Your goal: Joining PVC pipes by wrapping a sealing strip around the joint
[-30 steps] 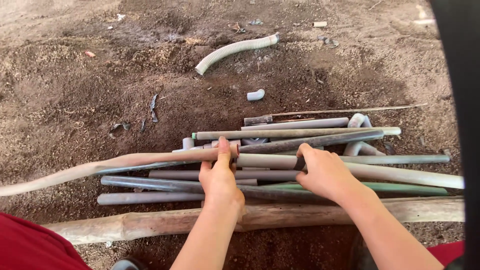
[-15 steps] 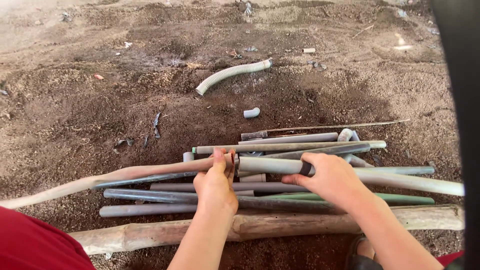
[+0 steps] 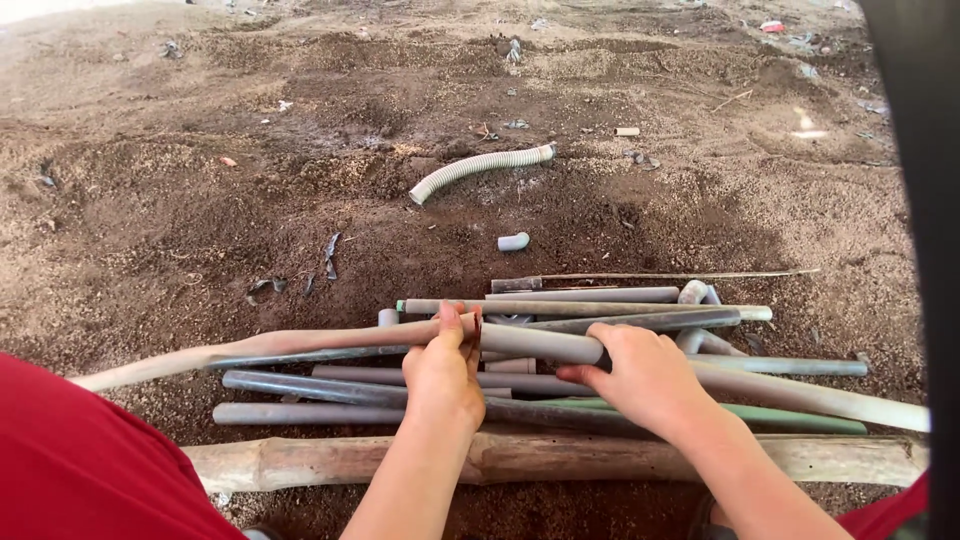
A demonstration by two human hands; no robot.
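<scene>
Pipe [image 3: 545,343]: grey, gripped atop the pile, where it meets the tan pipe [image 3: 260,350].
Left hand [image 3: 445,370]: clamped on that junction.
Right hand [image 3: 645,375]: closed around pipe, unmoved since a second ago.
Surroundings: log [image 3: 330,462] nearest; corrugated hose [image 3: 480,168] far on soil.

I see bare brown dirt ground [image 3: 180,220], loose and lumpy, strewn with small scraps. A curved, ribbed pale hose [image 3: 482,171] lies on it toward the far side, and a short grey pipe stub [image 3: 513,241] sits nearer, well apart from the hose. Close to me, a heap of long grey pipes [image 3: 560,385] lies crosswise on the dirt, roughly parallel, with a greenish pipe [image 3: 800,415] among them. A thin stick [image 3: 680,275] rests along the heap's far edge. A rough wooden log [image 3: 560,455] lies just beside the heap on my side.
</scene>
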